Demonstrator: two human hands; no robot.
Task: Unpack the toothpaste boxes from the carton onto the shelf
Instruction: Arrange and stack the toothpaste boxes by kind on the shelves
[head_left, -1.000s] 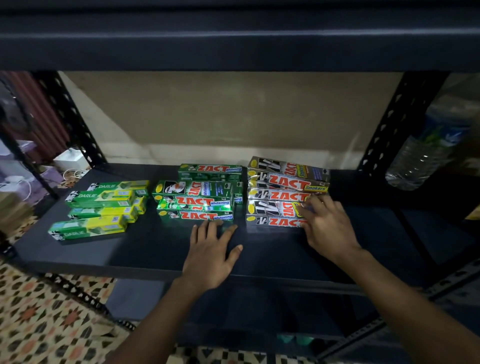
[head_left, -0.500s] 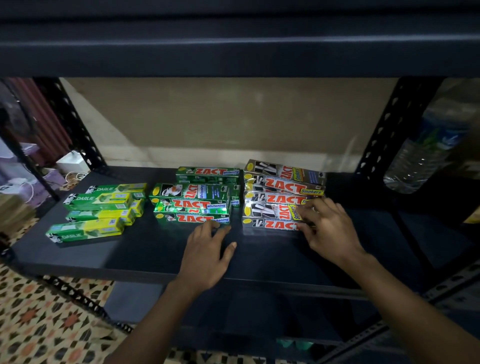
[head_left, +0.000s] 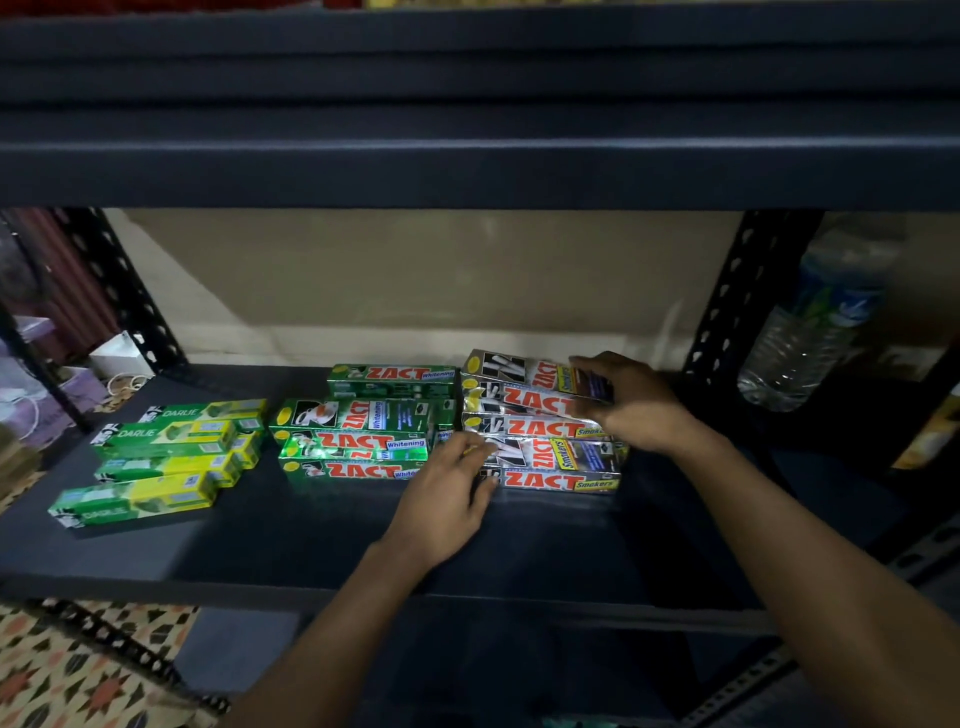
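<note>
Though apart, bottle (head_left: 810, 332) beyond toothpaste boxes (head_left: 540, 430).

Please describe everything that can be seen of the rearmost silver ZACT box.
The rearmost silver ZACT box is a long, glossy carton, apparently cardboard, with red lettering, a black-and-white picture and a yellow label. It lies on top of the other silver boxes, near the back of the dark shelf. The right hand grips its right end.

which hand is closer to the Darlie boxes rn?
Left. The left hand lies at the gap between the green ZACT stack and the silver ZACT stack, right of the Darlie boxes; the right hand grips the top silver box at its right end, farther off.
</note>
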